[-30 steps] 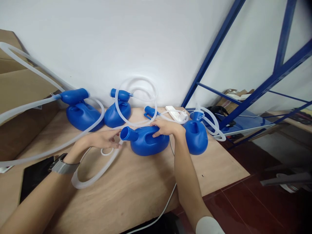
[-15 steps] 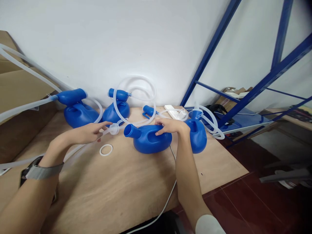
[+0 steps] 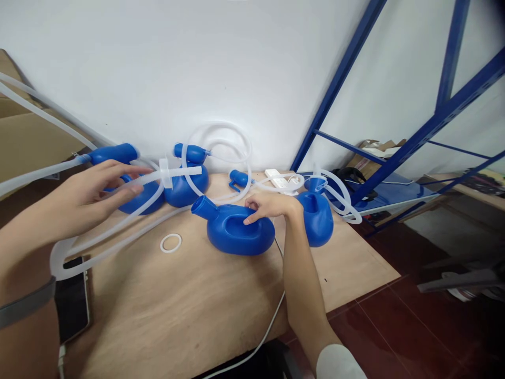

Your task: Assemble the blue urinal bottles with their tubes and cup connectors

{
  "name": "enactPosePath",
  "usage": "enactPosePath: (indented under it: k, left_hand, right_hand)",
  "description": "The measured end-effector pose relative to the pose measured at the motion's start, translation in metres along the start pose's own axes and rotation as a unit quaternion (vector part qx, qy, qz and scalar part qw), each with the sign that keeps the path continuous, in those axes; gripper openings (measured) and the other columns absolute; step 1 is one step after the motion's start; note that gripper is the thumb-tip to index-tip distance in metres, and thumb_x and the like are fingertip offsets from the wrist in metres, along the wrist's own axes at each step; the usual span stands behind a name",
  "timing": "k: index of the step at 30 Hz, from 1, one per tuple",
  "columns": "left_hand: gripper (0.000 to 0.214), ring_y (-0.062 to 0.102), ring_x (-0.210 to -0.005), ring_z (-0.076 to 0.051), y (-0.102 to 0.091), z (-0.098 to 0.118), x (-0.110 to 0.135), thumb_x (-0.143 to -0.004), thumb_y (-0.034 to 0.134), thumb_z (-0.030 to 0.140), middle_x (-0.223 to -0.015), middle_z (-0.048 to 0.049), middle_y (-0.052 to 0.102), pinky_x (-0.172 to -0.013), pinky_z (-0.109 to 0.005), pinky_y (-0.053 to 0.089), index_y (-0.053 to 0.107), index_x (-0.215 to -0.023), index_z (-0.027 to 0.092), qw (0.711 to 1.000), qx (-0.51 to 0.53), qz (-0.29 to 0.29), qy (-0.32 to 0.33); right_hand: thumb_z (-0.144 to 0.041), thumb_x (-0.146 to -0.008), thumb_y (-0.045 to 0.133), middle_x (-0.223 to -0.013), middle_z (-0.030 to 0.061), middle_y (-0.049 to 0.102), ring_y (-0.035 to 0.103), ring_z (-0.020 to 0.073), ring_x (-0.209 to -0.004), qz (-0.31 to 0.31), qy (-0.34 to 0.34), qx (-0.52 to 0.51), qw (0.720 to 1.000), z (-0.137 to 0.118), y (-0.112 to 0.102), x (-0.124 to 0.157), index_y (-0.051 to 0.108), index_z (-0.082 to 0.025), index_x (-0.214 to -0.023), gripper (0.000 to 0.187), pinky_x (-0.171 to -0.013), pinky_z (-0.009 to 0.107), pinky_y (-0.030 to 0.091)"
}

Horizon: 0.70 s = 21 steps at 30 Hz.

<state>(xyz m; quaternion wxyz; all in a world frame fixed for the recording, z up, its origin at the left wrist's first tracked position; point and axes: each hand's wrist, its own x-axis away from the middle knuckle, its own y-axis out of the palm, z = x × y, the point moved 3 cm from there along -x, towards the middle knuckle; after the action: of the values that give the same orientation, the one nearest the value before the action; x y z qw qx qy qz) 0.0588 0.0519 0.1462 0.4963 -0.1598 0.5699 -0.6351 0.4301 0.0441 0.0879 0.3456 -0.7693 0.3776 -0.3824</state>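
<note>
My left hand (image 3: 89,192) pinches a clear flexible tube (image 3: 185,171) between thumb and fingers, raised above the table. Near the tube's free end sits a translucent cap (image 3: 165,173), and the end points right. My right hand (image 3: 266,205) grips the handle of a blue urinal bottle (image 3: 240,243). That bottle rests on its side, its open neck tilted up to the left. Between the hands, a white ring (image 3: 171,243) lies flat on the table. Beyond my left hand stand two more blue bottles, one partly hidden (image 3: 144,199) and one by the wall (image 3: 185,187).
To the right is another blue bottle (image 3: 317,226) with a coiled tube. A small blue urinal head (image 3: 239,179) and a power strip (image 3: 276,178) lie along the wall. A phone (image 3: 73,302) is at left, cardboard boxes (image 3: 31,142) behind. A blue shelf frame (image 3: 339,89) rises right.
My left hand has moved left and up, bringing the tube end and cap higher above the table. The bottle under my right hand has shifted slightly left and turned, its handle opening now showing more.
</note>
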Motion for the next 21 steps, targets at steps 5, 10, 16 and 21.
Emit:
enactPosePath:
  k: [5,10,16,21]
  left_hand:
    - [0.069,0.070,-0.085,-0.023,0.010,0.013,-0.001,-0.088,0.050,0.076,-0.111,-0.0012,0.077,-0.078,-0.031,0.055,0.070,-0.132,0.026,0.998,0.029,-0.051,-0.012]
    - [0.066,0.072,-0.083,-0.023,0.024,0.031,-0.003,-0.090,0.049,0.078,-0.106,-0.0015,0.080,-0.070,-0.029,0.053,0.074,-0.126,0.029,0.996,0.050,-0.071,0.009]
    - [0.070,0.073,-0.098,-0.029,0.023,0.010,-0.007,-0.092,0.041,0.076,-0.121,-0.0049,0.078,-0.088,-0.036,0.056,0.071,-0.132,0.026,0.999,-0.013,-0.049,-0.017]
    - [0.063,0.070,-0.114,-0.032,0.039,-0.025,-0.011,-0.095,0.041,0.061,-0.134,-0.0102,0.073,-0.102,-0.041,0.053,0.065,-0.135,0.019,0.983,-0.035,-0.161,-0.086]
  right_hand:
    - [-0.048,-0.084,0.080,-0.082,-0.0017,0.059,0.056,0.0170,-0.078,0.028,-0.051,-0.004,0.998,-0.001,0.000,-0.008,0.067,-0.019,-0.098,0.034,-0.069,0.029,0.041]
    - [-0.055,-0.087,0.077,-0.123,0.0082,0.069,0.066,0.0268,-0.114,0.061,-0.096,-0.061,0.992,-0.010,0.001,-0.005,0.057,-0.026,-0.146,0.070,-0.095,0.035,0.053]
    - [-0.053,-0.088,0.077,-0.141,0.0107,0.065,0.062,0.0286,-0.130,0.044,-0.125,-0.079,0.988,-0.014,0.004,-0.007,0.052,-0.026,-0.154,0.076,-0.109,0.039,0.051]
    - [-0.040,-0.084,0.083,-0.136,0.0123,0.068,0.065,0.0302,-0.124,0.024,-0.051,-0.035,0.998,0.000,0.004,-0.011,0.053,-0.023,-0.154,0.077,-0.104,0.039,0.053]
